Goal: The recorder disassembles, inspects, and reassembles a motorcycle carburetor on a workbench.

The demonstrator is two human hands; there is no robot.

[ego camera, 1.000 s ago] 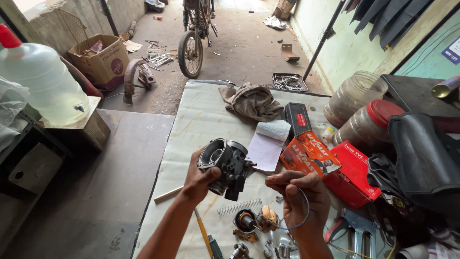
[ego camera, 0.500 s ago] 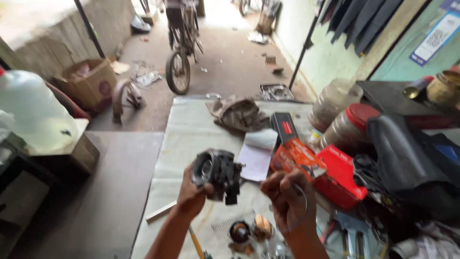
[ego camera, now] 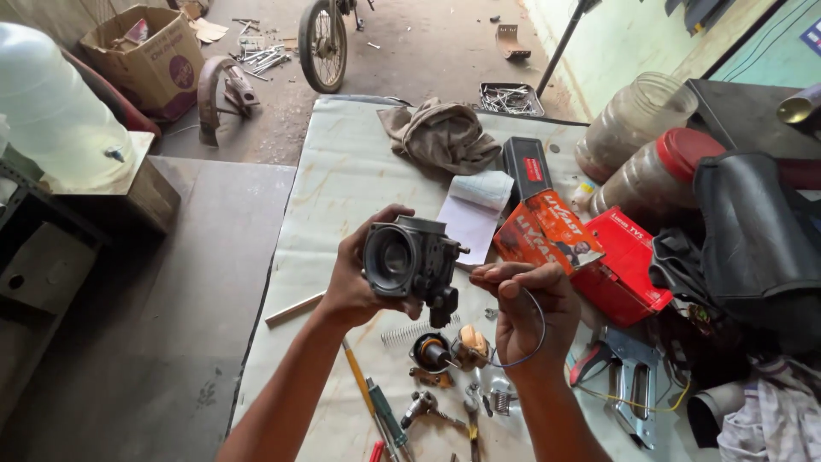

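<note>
Holding a dark metal carburettor body (ego camera: 410,261) up over the table (ego camera: 342,184), the person's left hand (ego camera: 359,282) has its fingers wrapped around the housing's left side, bore facing the camera, while the right hand (ego camera: 526,312) just beside it has its fingers pinched on a thin wire ring (ego camera: 534,329). Judged from this grip, the ring is the likeliest loss: a slip of the pinch could drop it among the small parts below, where a spring (ego camera: 410,332), a brass-coloured float piece (ego camera: 469,346) and screwdrivers (ego camera: 376,411) lie close together. The one-handed hold on the body could also let it tip onto those pieces. From the left, a translucent water jug (ego camera: 51,111) stands on a stand, a cardboard box (ego camera: 145,56) and a wheel (ego camera: 321,43) sit on the littered concrete floor, and the pale, stained table carries a crumpled rag (ego camera: 440,133), a notepad (ego camera: 475,214), red and orange cartons (ego camera: 590,252) and two jars (ego camera: 650,145).
</note>
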